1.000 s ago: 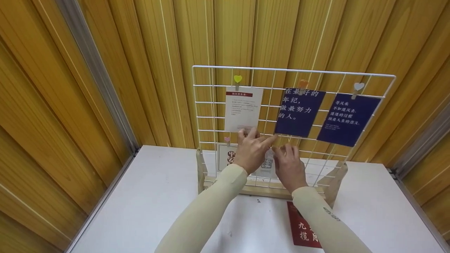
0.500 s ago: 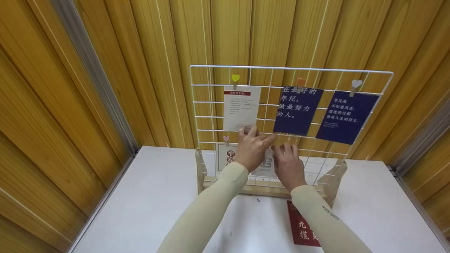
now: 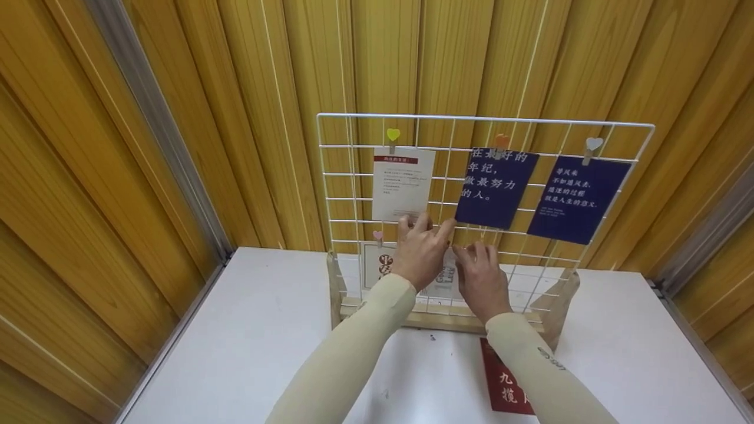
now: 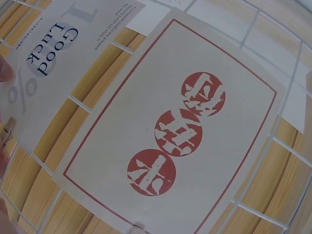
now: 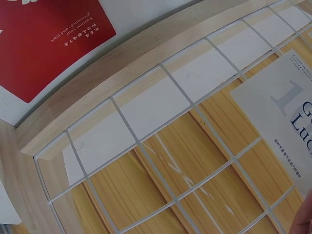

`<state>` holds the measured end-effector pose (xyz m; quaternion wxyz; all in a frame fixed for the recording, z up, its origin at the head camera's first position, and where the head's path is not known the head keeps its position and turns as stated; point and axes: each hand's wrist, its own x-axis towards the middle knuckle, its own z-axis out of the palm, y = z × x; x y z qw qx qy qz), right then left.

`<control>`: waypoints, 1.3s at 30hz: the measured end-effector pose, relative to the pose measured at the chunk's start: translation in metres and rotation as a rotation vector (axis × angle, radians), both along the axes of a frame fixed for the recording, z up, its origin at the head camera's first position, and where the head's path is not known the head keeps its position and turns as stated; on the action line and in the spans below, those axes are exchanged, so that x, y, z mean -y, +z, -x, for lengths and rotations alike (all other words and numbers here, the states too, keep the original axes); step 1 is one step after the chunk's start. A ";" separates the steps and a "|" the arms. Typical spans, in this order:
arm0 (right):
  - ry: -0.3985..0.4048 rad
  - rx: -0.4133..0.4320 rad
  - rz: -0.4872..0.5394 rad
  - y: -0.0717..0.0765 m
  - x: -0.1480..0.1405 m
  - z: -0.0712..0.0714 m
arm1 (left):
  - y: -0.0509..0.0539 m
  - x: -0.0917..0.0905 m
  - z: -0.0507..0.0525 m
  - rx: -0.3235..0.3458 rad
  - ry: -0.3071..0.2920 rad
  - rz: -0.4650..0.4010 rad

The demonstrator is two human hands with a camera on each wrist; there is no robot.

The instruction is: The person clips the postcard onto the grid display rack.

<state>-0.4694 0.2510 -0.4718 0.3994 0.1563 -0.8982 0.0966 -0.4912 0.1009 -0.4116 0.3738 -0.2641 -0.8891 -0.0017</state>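
A white "Good Luck" card (image 3: 442, 285) lies sideways against the lower part of the white wire grid (image 3: 436, 118). My left hand (image 3: 419, 252) is at the card's upper edge, where its fingers seem to pinch a small wooden clothespin (image 4: 7, 130), mostly cut off in the left wrist view. Close beside it, my right hand (image 3: 484, 278) pinches the upper right part of the card with thumb and fingertips. To the left hangs a white card with red circles (image 4: 165, 131), under a pink heart clothespin (image 3: 378, 235). My hands hide much of the contact.
Above hang a white text card (image 3: 403, 185) and two blue cards, left (image 3: 498, 191) and right (image 3: 580, 203), on heart clothespins. The grid stands in a wooden base (image 3: 439, 321) on a white table (image 3: 259, 330). A red card (image 3: 503, 391) lies in front, beneath my right forearm.
The head view has shifted slightly. Both hands stay almost in place at the card's upper edge; my left index finger has drawn in a little.
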 end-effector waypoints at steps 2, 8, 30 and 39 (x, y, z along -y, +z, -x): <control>0.000 0.000 0.006 0.000 0.000 0.000 | 0.000 -0.002 -0.001 -0.006 0.022 0.038; 0.012 -0.022 0.012 0.000 0.000 0.001 | 0.000 -0.004 -0.002 -0.015 0.063 0.126; -0.020 0.029 -0.030 -0.005 0.001 -0.002 | 0.001 0.011 -0.036 0.091 -0.002 0.204; -0.009 0.011 -0.018 -0.002 -0.001 0.002 | 0.003 0.042 -0.055 0.101 -0.078 0.207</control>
